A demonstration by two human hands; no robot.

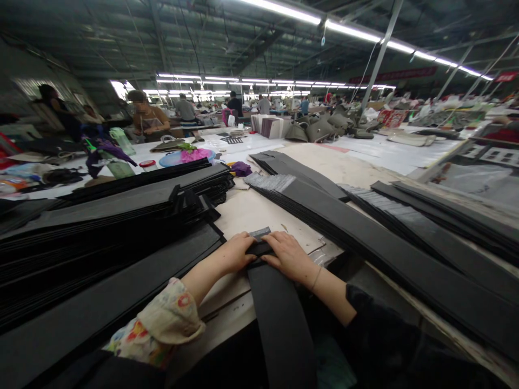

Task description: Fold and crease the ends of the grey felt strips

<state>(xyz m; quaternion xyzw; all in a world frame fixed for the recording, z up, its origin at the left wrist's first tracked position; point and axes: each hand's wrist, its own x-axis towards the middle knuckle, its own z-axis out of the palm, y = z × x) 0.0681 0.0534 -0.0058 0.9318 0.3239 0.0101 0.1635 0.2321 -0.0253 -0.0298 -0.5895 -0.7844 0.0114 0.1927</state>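
A long dark grey strip [279,319] runs from the table's front edge down toward my lap. Its far end lies on the pale board, where a small light grey patch [260,232] shows. My left hand [239,252] grips the left edge of this end, fingers on top and thumb at the near side. From the right, my right hand [290,256] holds the same end, its fingers bent over the top and its thumb close to the left one. Between the hands, the strip's end looks folded or layered.
Stacked black strips [117,200] fill the left side. Fanned grey strips [348,216] extend across the right. Behind are a purple cloth [241,169], a blue basin [166,159] with a pink bag, and a red-lidded jar [148,165]. Several people sit or stand farther back.
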